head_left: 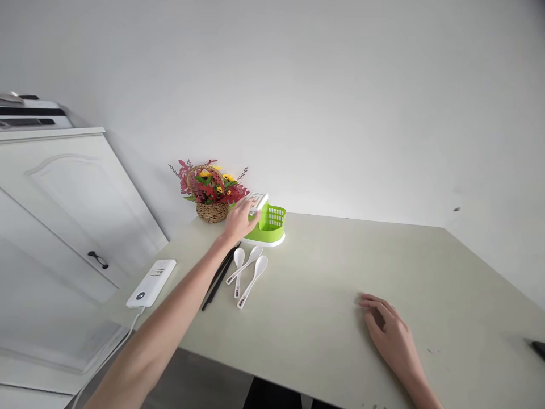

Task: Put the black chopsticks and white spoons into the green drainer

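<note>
My left hand [239, 220] reaches far across the table and grips the white lid or top piece [258, 201] of a green slotted cutlery holder [272, 222] that stands on a white base. Three white spoons [247, 271] lie on the table just in front of the holder, with dark chopsticks [218, 279] beside them under my forearm. My right hand [388, 330] rests flat on the table at the near right, fingers spread, holding nothing.
A wicker basket of red and yellow flowers [210, 192] stands against the wall left of the holder. A white power bank [151, 283] with a cable lies at the table's left edge. White cabinet doors [72, 216] stand to the left. A dark object [538, 347] shows at the right edge.
</note>
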Tool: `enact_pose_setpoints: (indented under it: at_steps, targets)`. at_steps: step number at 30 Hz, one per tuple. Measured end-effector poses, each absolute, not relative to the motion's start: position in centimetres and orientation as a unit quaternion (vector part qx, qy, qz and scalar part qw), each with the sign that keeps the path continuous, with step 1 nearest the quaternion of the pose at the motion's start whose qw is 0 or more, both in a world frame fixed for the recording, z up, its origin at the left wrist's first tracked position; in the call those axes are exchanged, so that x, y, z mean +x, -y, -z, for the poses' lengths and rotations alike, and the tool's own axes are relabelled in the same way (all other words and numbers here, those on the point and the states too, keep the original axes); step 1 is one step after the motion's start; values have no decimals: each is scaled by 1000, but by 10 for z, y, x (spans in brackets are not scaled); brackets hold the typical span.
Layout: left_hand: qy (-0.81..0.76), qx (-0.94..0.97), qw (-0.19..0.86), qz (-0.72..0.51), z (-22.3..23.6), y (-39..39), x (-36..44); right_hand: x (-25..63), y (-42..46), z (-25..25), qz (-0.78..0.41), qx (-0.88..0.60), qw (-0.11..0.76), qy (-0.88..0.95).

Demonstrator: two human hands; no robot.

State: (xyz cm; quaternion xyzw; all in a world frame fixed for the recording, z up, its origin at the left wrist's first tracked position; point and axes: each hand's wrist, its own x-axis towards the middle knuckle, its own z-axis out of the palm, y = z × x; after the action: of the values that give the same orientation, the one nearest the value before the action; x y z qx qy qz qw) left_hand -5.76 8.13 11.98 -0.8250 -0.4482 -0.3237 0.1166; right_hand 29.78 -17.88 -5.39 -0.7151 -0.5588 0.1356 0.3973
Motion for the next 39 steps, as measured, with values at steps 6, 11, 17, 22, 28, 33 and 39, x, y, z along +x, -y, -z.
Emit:
enact_pose_setpoints:
  at_steps: [6,11,17,22,28,33,39]
  targets:
    - [447,-841,98,289,-126,-75,-80,299,179,57,-151,-714,394,559]
    - [453,-798,126,377,-125,-43,-59,299,179,58,-140,-702,403,570]
    - [414,-764,-73,489,-80,74,-5,300,179,60,-149,-713,394,561]
    - [398,-792,-370,279,-33,146,1,299,179,58,-151,-716,390,559]
    - [429,-727,-477,245,-23,159,-18,298,180,58,-154,-724,377,557]
    - [446,-712,-485,245,-26,157,-17,298,182,60,-158,-735,367,548]
    - [463,-707,-477,243,-23,156,-17,295,181,59,-146,-742,371,538]
